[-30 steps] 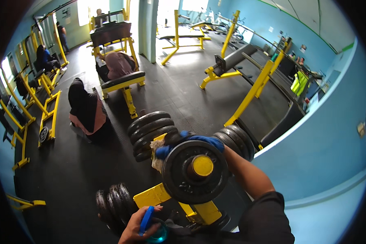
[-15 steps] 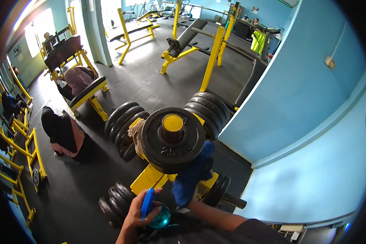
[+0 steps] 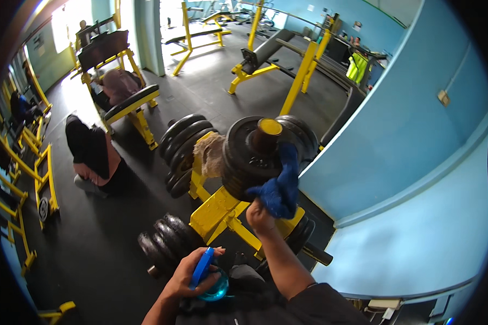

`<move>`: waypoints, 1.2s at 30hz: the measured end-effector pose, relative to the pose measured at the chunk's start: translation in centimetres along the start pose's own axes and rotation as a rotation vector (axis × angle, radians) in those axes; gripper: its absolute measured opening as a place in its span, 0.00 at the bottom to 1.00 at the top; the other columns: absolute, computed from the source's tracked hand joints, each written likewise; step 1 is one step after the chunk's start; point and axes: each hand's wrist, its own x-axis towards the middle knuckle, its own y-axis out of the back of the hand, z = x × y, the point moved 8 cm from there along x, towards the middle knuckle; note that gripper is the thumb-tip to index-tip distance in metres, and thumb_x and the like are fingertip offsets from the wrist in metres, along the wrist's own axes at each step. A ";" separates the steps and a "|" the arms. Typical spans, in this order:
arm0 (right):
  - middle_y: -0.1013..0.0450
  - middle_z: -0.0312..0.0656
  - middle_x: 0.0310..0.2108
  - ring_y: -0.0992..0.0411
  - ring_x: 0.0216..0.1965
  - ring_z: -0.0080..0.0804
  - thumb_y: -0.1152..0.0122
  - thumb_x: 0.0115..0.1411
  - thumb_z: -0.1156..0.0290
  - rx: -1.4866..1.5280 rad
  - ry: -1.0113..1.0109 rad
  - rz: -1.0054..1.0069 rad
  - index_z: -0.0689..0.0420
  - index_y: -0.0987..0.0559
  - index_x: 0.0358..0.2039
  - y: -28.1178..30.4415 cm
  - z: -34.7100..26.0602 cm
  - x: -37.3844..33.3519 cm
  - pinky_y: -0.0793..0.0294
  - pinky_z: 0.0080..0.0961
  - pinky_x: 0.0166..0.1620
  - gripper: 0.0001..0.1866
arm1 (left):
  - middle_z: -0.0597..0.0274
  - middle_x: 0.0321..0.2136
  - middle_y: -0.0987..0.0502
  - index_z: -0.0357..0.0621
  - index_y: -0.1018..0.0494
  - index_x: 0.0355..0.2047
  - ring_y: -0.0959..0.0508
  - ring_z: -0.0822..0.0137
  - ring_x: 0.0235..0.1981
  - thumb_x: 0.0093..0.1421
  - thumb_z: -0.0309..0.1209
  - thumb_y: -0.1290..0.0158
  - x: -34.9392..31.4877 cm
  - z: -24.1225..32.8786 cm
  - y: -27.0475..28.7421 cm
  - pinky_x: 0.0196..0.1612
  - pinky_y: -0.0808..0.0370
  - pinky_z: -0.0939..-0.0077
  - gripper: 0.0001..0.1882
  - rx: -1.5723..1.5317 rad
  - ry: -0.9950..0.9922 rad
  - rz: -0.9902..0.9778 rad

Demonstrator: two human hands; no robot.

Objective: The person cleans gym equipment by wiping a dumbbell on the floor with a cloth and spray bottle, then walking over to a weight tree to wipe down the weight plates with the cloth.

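Note:
My left hand [image 3: 192, 272] is wrapped round a spray bottle with a blue trigger head [image 3: 201, 267] and a clear body of turquoise liquid [image 3: 217, 290]. My right hand [image 3: 259, 215] grips a dark blue cloth [image 3: 282, 189], bunched against the right side of the top black weight plates [image 3: 246, 162]. Those plates sit on a peg with a yellow end cap [image 3: 270, 127] on a yellow weight rack [image 3: 217, 211]. A beige rag [image 3: 209, 154] hangs on the rack just left of them. The fingertips under the cloth are partly hidden.
More black plates stack at the rack's upper left [image 3: 183, 149] and lower left [image 3: 168, 244]. A blue wall [image 3: 374, 146] closes off the right. Someone in black and pink [image 3: 97, 154] crouches at left, near a yellow-framed bench [image 3: 133, 108]. Another bench [image 3: 263, 54] stands beyond.
My right hand and the cloth have shifted up along the right side of the plates. The view has tilted, and the beige rag shows more fully. The bottle stays in my left hand.

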 end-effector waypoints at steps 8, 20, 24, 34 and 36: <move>0.29 0.51 0.48 0.35 0.53 0.56 0.43 0.57 0.69 0.092 0.040 -0.197 0.59 0.23 0.43 1.1 -6.4 -2.3 0.40 0.49 0.58 0.14 | 0.52 0.54 0.29 0.42 0.32 0.52 0.29 0.60 0.57 0.52 0.22 0.43 -4.1 -1.0 0.2 0.51 0.25 0.67 0.25 0.042 -0.048 0.033; 0.33 0.56 0.55 0.36 0.58 0.55 0.55 0.56 0.85 0.770 -0.258 -0.471 0.62 0.30 0.54 -4.4 -7.0 -14.4 0.39 0.37 0.59 0.23 | 0.55 0.54 0.28 0.43 0.32 0.52 0.27 0.65 0.54 0.52 0.21 0.42 -10.7 -5.5 -4.1 0.49 0.24 0.72 0.26 -0.064 0.030 0.247; 0.28 0.58 0.47 0.31 0.52 0.55 0.57 0.58 0.79 0.568 -0.616 -0.573 0.66 0.28 0.49 -4.8 -2.1 -13.8 0.36 0.35 0.56 0.18 | 0.55 0.54 0.28 0.43 0.32 0.52 0.27 0.65 0.54 0.53 0.23 0.42 -13.3 -5.8 -6.2 0.51 0.25 0.71 0.25 0.023 0.042 0.273; 0.27 0.58 0.47 0.29 0.49 0.54 0.55 0.52 0.80 0.421 -0.017 -0.098 0.70 0.25 0.42 4.4 -1.4 -4.4 0.33 0.44 0.55 0.18 | 0.55 0.50 0.27 0.40 0.33 0.54 0.24 0.64 0.47 0.53 0.27 0.43 -21.3 -7.9 -7.2 0.49 0.25 0.69 0.27 -0.010 0.053 0.611; 0.26 0.56 0.44 0.29 0.46 0.55 0.53 0.49 0.82 0.438 0.151 -0.181 0.65 0.23 0.40 6.3 -4.5 -3.8 0.31 0.46 0.53 0.17 | 0.55 0.50 0.26 0.41 0.33 0.54 0.23 0.65 0.46 0.53 0.27 0.44 -22.5 -8.0 -7.1 0.48 0.25 0.69 0.27 -0.013 0.032 0.649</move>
